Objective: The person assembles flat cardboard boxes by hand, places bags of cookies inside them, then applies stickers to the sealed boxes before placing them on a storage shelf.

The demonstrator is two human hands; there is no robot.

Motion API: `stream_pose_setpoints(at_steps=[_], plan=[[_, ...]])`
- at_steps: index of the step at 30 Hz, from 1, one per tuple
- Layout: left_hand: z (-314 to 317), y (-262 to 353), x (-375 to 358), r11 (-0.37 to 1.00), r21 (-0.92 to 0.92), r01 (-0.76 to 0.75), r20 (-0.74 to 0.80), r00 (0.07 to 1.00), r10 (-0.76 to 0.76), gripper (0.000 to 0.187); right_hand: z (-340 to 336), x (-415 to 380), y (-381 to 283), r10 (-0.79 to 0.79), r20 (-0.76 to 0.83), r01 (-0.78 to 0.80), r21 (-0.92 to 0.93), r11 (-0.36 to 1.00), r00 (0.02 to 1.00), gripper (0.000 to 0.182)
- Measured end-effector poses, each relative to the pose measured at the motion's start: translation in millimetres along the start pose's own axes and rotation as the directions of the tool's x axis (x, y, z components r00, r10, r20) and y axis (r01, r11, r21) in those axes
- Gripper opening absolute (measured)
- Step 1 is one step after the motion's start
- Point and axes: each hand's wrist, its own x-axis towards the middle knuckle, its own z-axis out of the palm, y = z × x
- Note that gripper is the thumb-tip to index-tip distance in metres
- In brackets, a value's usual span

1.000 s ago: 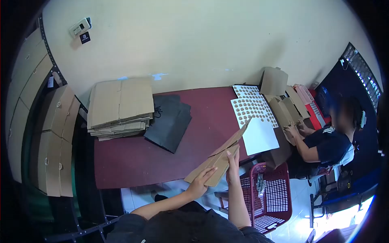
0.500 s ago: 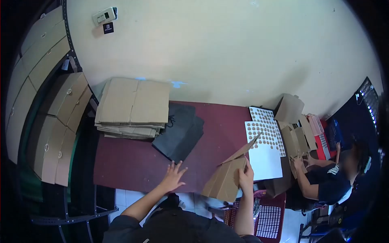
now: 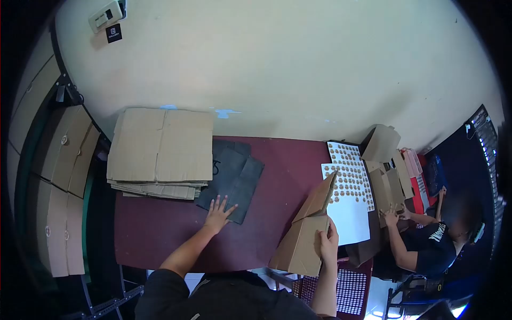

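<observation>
My left hand [image 3: 217,215] lies with its fingers spread at the near edge of the black paper bags [image 3: 234,178], which lie flat and overlap on the table. The fingertips reach over the lowest bag. On the right, my right hand [image 3: 329,242] grips a brown cardboard box [image 3: 303,245] by its side. The box stands tilted at the table's front edge, its lid flap [image 3: 318,196] raised. Part of the box's inside is hidden from me.
A tall stack of flattened cardboard [image 3: 160,144] stands at the back left of the maroon table [image 3: 160,234]. Sheets of round stickers [image 3: 349,181] lie to the right. A co-worker [image 3: 421,245] handles another cardboard box [image 3: 386,186] there. Boxes fill the shelf [image 3: 61,144] at left.
My left hand has moved forward and left onto the black bags. The box in my right hand has turned slightly, and more of its raised flap shows. The view has shifted a little.
</observation>
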Motion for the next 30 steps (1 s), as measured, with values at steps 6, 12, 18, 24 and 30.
stream_pose_setpoints(at_steps=[6,12,18,24,30], plan=[[2.2,13.7,40.3,0.973,-0.092,0.211,-0.068,0.974,-0.217,0.077,11.3,10.3,-14.8,0.013,0.012,-0.012,-0.065,0.998,1.0,0.053],[-1.5,3.8,75.9,0.945,-0.072,0.318,-0.047,0.946,-0.322,0.072,4.1,27.4,-32.3,-0.024,0.044,0.025,-0.033,0.999,0.999,0.052],[-11.0,6.1,89.5,0.924,-0.104,0.369,-0.038,0.926,-0.375,0.074,8.4,39.4,-42.8,-0.038,0.166,0.054,-0.092,0.994,0.985,0.051],[-62.7,50.2,83.3,0.875,-0.225,0.429,0.011,0.899,-0.438,0.07,14.1,46.6,-31.8,-0.089,0.286,0.131,-0.131,0.983,0.954,0.05],[-88.8,139.5,69.5,0.542,-0.84,0.008,-0.156,0.954,-0.255,0.073,14.8,63.9,-37.6,0.029,0.405,-0.053,0.049,0.997,0.914,0.041]])
